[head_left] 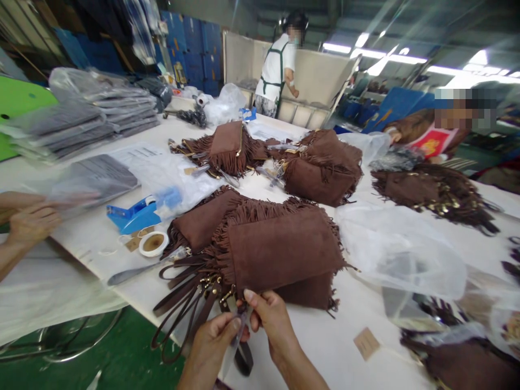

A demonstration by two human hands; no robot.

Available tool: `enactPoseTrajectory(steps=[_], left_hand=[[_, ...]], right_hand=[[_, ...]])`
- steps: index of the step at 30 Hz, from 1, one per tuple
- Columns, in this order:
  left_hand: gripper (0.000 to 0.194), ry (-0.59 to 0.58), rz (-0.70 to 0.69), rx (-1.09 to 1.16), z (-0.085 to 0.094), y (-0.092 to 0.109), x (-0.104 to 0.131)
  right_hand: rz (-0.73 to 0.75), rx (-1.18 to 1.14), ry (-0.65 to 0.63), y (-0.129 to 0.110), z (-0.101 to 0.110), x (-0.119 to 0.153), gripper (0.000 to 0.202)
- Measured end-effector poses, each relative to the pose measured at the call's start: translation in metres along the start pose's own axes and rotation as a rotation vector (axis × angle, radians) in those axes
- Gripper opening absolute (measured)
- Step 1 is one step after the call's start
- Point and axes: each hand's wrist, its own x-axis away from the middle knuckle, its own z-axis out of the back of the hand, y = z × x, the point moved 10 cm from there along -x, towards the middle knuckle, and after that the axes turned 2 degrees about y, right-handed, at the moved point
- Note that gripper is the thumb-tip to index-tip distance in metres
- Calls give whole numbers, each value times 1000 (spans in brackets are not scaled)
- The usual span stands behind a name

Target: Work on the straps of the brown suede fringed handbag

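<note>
On a white table [312, 349] above a green workshop floor [134, 352], clear plastic [238, 338] is pinched between thumb and finger by left hand [215, 341] and right hand [271, 322], beside one brown fringed bag [284, 249]; one tape roll [163, 241] and three co-workers [275, 67] are seen.

left fingers [232, 324]: pinching clear plastic [239, 340] | right fingers [255, 301]: just beside | fringed brown bags [284, 246]: on table [319, 338]

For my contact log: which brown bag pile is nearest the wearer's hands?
The middle front pile, its straps beside the left hand; other brown piles are farther.
</note>
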Motion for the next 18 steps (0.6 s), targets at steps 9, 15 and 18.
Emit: enactPoseTrajectory(steps=[9, 15, 18], left_hand=[[54, 31, 138, 228, -8, -12, -3], [48, -7, 107, 225, -16, -1, -7], [45, -18, 55, 201, -21, 7, -9]], right_hand=[[-28, 19, -37, 7, 5, -2, 50], [8, 56, -80, -2, 3, 1, 53], [18, 53, -106, -3, 2, 0, 53]])
